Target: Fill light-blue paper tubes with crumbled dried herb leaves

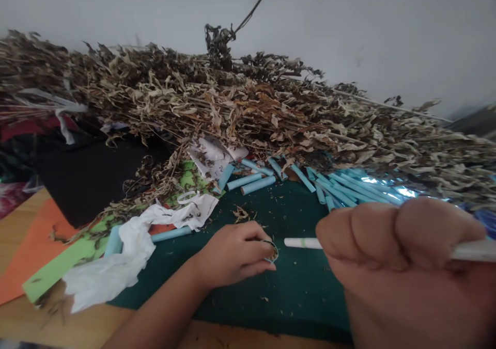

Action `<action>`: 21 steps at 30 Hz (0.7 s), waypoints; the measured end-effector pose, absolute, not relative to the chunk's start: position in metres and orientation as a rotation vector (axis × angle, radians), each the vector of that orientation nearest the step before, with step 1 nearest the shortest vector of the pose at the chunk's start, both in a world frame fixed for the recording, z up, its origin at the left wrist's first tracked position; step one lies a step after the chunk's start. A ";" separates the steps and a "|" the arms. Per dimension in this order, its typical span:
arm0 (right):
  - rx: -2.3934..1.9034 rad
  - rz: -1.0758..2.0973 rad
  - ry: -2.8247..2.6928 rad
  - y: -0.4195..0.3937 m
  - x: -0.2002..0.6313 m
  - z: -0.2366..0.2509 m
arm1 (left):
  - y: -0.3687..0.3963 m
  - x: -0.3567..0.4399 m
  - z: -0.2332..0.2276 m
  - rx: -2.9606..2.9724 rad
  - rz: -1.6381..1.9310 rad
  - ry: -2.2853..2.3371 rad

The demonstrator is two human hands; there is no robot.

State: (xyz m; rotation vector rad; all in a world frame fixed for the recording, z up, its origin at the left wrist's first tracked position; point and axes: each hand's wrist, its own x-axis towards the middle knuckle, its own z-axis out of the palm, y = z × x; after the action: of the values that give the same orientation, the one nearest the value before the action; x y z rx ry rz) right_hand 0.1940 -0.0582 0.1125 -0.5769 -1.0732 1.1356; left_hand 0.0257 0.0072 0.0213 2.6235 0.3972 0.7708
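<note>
My left hand (240,251) is closed around a short paper tube (274,253) above the dark green sheet. Only the tube's round open end shows past my fingers, with brown crumbled leaf inside; the rest is hidden. My right hand (391,256), large and close to the camera, is wrapped in a fist around a thin white rod (302,242). The rod has a pale green band near its tip, which points left toward the tube's open end and appears apart from it. Its other end sticks out to the right of my fist.
A long heap of dried leafy stalks (240,101) spans the back along the wall. Several light blue paper rolls (259,185) lie before it. Crumpled white tissue (135,251), green paper (58,276), orange paper (34,251) and a black flat object (96,173) are at left.
</note>
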 end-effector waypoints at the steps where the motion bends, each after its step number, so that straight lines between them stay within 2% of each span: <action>1: -0.549 1.142 -1.070 -0.057 0.194 0.114 | 0.007 0.025 0.022 2.645 0.749 0.404; 21: -0.493 1.245 -1.171 -0.035 0.175 0.108 | 0.006 0.032 0.030 2.669 0.819 0.376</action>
State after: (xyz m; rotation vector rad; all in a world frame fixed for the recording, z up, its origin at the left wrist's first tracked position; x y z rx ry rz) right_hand 0.1751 -0.0355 0.1079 -0.4933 -1.1712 1.2451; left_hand 0.0315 0.0063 0.0303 2.6690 0.3759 0.8193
